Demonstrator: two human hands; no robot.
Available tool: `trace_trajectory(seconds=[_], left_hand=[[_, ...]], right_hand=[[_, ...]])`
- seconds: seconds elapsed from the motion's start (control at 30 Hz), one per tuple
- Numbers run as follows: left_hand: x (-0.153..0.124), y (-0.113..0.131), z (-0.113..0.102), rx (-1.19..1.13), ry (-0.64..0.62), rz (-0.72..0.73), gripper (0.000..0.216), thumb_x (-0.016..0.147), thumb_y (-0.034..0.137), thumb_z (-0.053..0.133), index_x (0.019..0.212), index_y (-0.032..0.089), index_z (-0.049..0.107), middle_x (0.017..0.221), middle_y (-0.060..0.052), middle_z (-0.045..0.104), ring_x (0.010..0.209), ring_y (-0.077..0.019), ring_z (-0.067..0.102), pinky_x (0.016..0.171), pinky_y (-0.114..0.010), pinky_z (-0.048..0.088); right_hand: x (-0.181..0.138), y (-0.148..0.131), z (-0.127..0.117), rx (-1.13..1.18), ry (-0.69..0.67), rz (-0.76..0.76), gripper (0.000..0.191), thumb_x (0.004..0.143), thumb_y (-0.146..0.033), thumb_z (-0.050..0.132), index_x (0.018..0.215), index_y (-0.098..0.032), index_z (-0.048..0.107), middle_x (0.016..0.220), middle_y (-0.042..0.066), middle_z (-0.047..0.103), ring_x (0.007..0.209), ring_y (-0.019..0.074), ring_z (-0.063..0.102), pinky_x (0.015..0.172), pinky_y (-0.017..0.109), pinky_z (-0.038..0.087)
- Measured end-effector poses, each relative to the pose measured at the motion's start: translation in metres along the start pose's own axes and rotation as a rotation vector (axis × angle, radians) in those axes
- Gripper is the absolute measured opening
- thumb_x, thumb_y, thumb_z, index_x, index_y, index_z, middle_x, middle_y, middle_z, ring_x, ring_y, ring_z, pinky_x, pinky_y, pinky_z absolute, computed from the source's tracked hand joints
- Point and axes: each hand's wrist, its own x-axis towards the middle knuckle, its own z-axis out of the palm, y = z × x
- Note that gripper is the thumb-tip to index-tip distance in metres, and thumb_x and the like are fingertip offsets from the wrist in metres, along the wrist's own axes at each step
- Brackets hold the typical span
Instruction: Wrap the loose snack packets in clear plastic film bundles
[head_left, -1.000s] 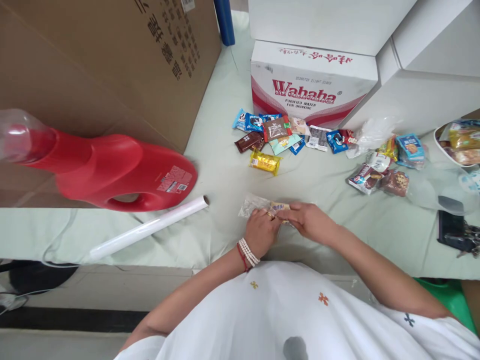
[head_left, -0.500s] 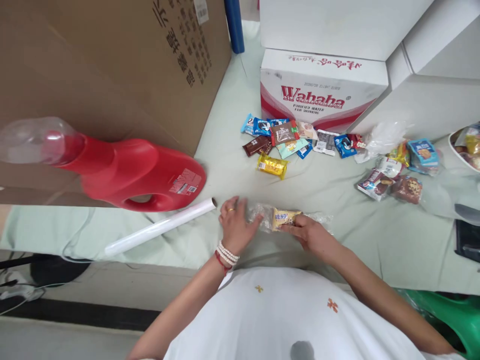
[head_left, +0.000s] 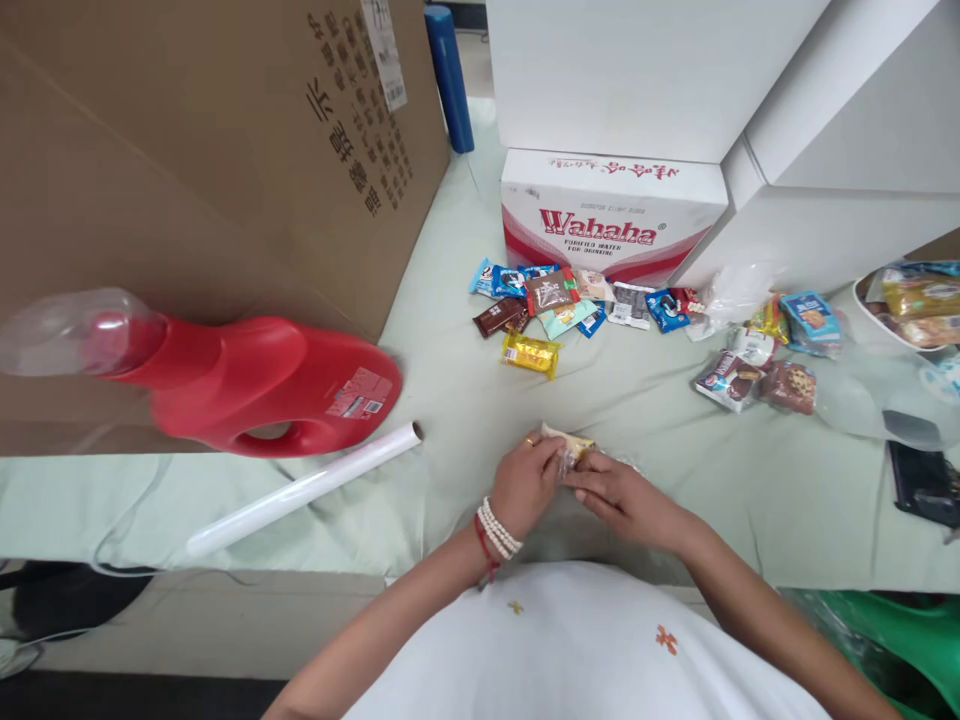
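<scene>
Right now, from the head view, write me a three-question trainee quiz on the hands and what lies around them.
1. True or false: the red jug stands upright.
2. Pick one: the snack packet is held by A) one hand only, B) the left hand and right hand together, C) no hand.
3. Short answer: what word is printed in red on the white carton behind the snack pile?

Key: 1 false, it lies on its side; 2 B; 3 Wahaha.

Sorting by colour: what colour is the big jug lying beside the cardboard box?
The jug is red, clear-capped; seen in the head view.
</scene>
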Motion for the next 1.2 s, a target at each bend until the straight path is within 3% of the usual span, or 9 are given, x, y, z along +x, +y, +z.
trace_trajectory(seconds=[0.2, 0.27, 0.37, 0.53, 0.73, 0.83, 0.97, 1.1, 1.2], left_hand=[[0.005, 0.003, 0.007, 0.416, 0.132, -0.057, 0.039, 0.091, 0.039, 0.066, 0.126, 0.022, 0.066, 0.11, -0.011, 0.067, 0.1, -0.0281, 0.064, 0.083, -0.04, 0.051], [0.007, 0.003, 0.007, 0.417, 0.166, -0.089, 0.051, 0.083, 0.041, 0.074, 0.126, 0.017, 0.063, 0.12, -0.016, 0.064, 0.114, -0.0343, 0.059, 0.092, -0.048, 0.05], [0.009, 0.001, 0.009, 0.398, 0.146, -0.082, 0.034, 0.078, 0.042, 0.077, 0.098, 0.017, 0.067, 0.124, -0.018, 0.061, 0.122, -0.0386, 0.052, 0.098, -0.055, 0.045], [0.005, 0.004, 0.02, 0.209, 0.132, 0.032, 0.018, 0.079, 0.028, 0.07, 0.089, 0.021, 0.057, 0.095, -0.006, 0.061, 0.095, -0.0247, 0.061, 0.087, -0.042, 0.051], [-0.002, -0.002, 0.023, 0.34, 0.389, 0.435, 0.004, 0.088, 0.019, 0.06, 0.091, 0.02, 0.062, 0.106, -0.013, 0.064, 0.107, -0.0296, 0.06, 0.092, -0.048, 0.048], [0.0, -0.008, 0.021, 0.251, 0.254, 0.633, 0.019, 0.088, 0.012, 0.055, 0.103, 0.02, 0.063, 0.113, -0.015, 0.065, 0.116, -0.0306, 0.06, 0.098, -0.05, 0.048], [-0.006, -0.005, 0.016, -0.11, -0.132, 0.645, 0.052, 0.088, 0.017, 0.053, 0.139, 0.019, 0.048, 0.141, -0.02, 0.055, 0.139, -0.0324, 0.049, 0.113, -0.056, 0.045], [-0.015, -0.004, 0.0, -0.308, -0.293, 0.493, 0.074, 0.095, 0.023, 0.051, 0.161, 0.024, 0.019, 0.161, -0.019, 0.04, 0.148, -0.0309, 0.043, 0.115, -0.052, 0.049], [-0.02, -0.022, -0.027, -0.242, -0.224, 0.366, 0.06, 0.096, 0.024, 0.053, 0.154, 0.031, 0.038, 0.156, -0.014, 0.047, 0.143, -0.0303, 0.05, 0.108, -0.047, 0.056]], right_hand=[[-0.02, 0.027, 0.006, -0.381, 0.64, 0.475, 0.034, 0.094, -0.04, 0.063, 0.122, -0.021, 0.068, 0.109, 0.015, 0.06, 0.105, 0.0327, 0.058, 0.093, 0.051, 0.052], [-0.027, 0.035, 0.009, -0.539, 0.647, 0.524, 0.041, 0.086, -0.04, 0.071, 0.121, -0.018, 0.068, 0.129, 0.021, 0.053, 0.124, 0.0409, 0.047, 0.102, 0.06, 0.045], [-0.034, 0.036, 0.014, -0.535, 0.549, 0.516, 0.015, 0.087, -0.031, 0.066, 0.096, -0.02, 0.068, 0.135, 0.02, 0.053, 0.124, 0.0395, 0.048, 0.1, 0.059, 0.046], [-0.025, 0.005, 0.027, -0.131, 0.508, 0.444, 0.011, 0.094, -0.025, 0.05, 0.09, -0.025, 0.061, 0.09, 0.007, 0.063, 0.082, 0.0249, 0.059, 0.078, 0.042, 0.052], [0.004, -0.016, 0.044, 0.836, 0.533, 0.416, 0.031, 0.095, -0.046, 0.053, 0.119, -0.029, 0.064, 0.109, 0.006, 0.07, 0.103, 0.0251, 0.065, 0.091, 0.043, 0.055], [0.006, -0.012, 0.051, 1.219, 0.601, 0.475, 0.055, 0.088, -0.054, 0.067, 0.137, -0.031, 0.054, 0.119, 0.005, 0.069, 0.105, 0.0243, 0.067, 0.091, 0.043, 0.056], [-0.002, -0.004, 0.059, 1.25, 0.695, 0.48, 0.061, 0.083, -0.054, 0.075, 0.136, -0.03, 0.056, 0.136, 0.006, 0.065, 0.113, 0.0241, 0.067, 0.099, 0.044, 0.054], [-0.033, 0.012, 0.023, 0.881, 0.794, 0.524, 0.05, 0.088, -0.053, 0.069, 0.131, -0.028, 0.06, 0.13, 0.008, 0.069, 0.114, 0.0268, 0.067, 0.097, 0.045, 0.055], [-0.085, 0.037, -0.064, 0.404, 1.101, 0.529, 0.047, 0.094, -0.046, 0.06, 0.137, -0.028, 0.055, 0.138, 0.01, 0.064, 0.123, 0.0263, 0.064, 0.096, 0.042, 0.056]])
